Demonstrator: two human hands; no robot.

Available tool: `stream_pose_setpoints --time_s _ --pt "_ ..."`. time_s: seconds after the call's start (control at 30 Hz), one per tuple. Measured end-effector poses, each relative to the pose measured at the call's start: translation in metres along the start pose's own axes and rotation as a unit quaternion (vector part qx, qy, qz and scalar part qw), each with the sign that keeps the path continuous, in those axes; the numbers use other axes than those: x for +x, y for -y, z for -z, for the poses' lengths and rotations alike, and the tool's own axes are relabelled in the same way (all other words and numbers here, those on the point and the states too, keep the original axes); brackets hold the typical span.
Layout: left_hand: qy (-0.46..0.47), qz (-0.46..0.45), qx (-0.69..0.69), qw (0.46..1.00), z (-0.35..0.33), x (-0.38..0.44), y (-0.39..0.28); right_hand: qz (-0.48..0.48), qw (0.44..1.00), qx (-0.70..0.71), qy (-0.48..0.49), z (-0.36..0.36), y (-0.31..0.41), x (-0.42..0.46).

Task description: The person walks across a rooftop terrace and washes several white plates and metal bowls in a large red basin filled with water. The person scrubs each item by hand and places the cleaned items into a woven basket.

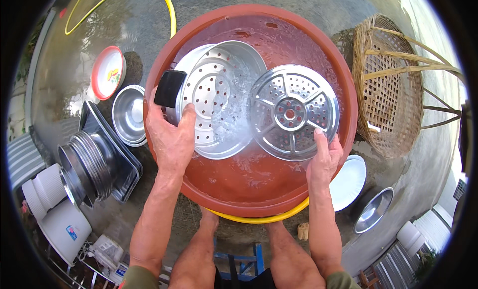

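Observation:
A wide reddish-brown plastic tub [239, 190] of water stands before my legs. My left hand [170, 134] grips the near-left rim of a metal steamer basket [206, 102] by its black handle [170, 89], thumb inside the wall. The basket has a perforated bottom and leans tilted in the tub, with clear water splashing over its right side. My right hand [325, 156] pinches the lower right edge of a round perforated metal steamer plate [289, 136], thumb on top. The plate is held to the right of the basket, their edges close together or overlapping.
A yellow hose [170, 9] runs behind and below the tub. To the left are an enamel basin [106, 72], metal bowls [129, 113], stacked pans [86, 169] and a white bucket [63, 231]. A woven basket [386, 91], white plate [349, 182] and metal bowl [373, 210] lie to the right.

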State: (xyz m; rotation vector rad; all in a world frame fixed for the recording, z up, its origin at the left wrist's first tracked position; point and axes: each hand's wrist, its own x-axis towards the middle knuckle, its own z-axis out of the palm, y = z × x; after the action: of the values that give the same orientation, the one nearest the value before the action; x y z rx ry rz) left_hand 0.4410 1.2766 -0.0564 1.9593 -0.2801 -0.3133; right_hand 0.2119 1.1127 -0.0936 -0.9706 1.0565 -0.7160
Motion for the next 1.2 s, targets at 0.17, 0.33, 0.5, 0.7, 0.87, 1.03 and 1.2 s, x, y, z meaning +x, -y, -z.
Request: stream_pose_setpoints --time_s 0.17,0.33,0.5,0.7,0.87,1.03,1.2 --pt "0.031 0.164 -0.012 0.986 0.001 0.029 0.108 -0.154 0.982 0.107 -0.001 0.043 -0.077 0.043" --pt "0.090 0.404 -0.043 0.909 -0.036 0.007 0.141 -0.198 0.963 0.175 -0.059 0.056 -0.141 0.074" --pt "0.030 0.344 0.159 0.925 -0.047 0.012 0.116 -0.269 0.933 0.234 -0.051 0.063 -0.127 0.083" --pt "-0.106 0.086 0.108 0.985 0.021 -0.005 0.118 -0.233 0.959 0.079 -0.143 -0.010 -0.060 0.053" --pt "-0.046 -0.086 0.104 0.990 0.020 -0.007 0.040 0.014 0.999 -0.018 -0.049 -0.010 -0.032 0.024" --pt "-0.032 -0.242 0.136 0.960 0.024 -0.010 -0.001 0.266 0.903 -0.335 0.030 -0.024 0.023 -0.018" --pt "-0.092 -0.350 0.117 0.925 0.048 -0.009 -0.018 0.469 0.823 -0.320 0.016 -0.043 0.059 -0.024"
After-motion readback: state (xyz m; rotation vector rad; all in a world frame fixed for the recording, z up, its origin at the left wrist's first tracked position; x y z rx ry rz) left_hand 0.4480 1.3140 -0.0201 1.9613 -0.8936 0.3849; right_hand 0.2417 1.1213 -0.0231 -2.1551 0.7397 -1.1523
